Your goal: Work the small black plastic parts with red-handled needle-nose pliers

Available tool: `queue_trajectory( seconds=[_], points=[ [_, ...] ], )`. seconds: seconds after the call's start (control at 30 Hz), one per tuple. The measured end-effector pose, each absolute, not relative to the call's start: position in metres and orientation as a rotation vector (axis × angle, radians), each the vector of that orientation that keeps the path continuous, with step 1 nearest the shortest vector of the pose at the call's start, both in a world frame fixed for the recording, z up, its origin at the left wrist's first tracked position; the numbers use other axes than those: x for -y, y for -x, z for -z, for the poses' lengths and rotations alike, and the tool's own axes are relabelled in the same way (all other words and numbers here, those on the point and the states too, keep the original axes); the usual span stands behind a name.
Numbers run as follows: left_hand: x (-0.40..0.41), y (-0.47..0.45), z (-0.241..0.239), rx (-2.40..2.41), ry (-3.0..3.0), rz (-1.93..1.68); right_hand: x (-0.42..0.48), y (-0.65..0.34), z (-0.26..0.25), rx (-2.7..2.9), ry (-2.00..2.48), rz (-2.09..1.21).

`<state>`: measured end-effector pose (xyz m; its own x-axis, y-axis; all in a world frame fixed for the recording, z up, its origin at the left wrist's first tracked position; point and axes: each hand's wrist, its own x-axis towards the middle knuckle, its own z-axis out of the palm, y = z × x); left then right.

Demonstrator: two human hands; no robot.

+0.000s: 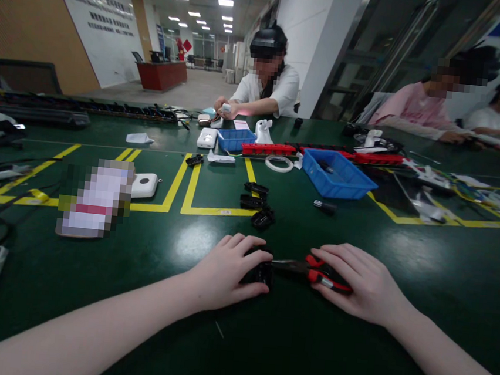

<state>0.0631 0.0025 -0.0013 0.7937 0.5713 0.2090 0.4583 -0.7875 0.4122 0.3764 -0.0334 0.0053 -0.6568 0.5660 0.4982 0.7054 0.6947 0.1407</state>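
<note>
My left hand (228,271) is closed over a small black plastic part (260,273) on the green table near its front. My right hand (362,284) grips red-and-black pliers (313,270) by the handles. The pliers' jaws point left and touch the black part. Three more black parts (257,203) lie a little farther back in the middle of the table. A short black cylinder (324,206) lies to their right.
A blue tray (337,173) and a smaller blue tray (236,139) stand behind, with red strips (269,149), a white tape ring (279,164) and white devices (145,184). Yellow lines mark the table. Three people sit across it. Cables and devices crowd the left edge.
</note>
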Motion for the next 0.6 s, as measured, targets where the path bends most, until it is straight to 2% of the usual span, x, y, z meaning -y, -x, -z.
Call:
queue_trajectory(
  seconds=[0.6],
  points=[
    [-0.0060, -0.0617, 0.0005, -0.769, -2.524, -0.493, 0.0343, -0.3779, -0.0066, 2.425, 0.986, 0.427]
  ],
)
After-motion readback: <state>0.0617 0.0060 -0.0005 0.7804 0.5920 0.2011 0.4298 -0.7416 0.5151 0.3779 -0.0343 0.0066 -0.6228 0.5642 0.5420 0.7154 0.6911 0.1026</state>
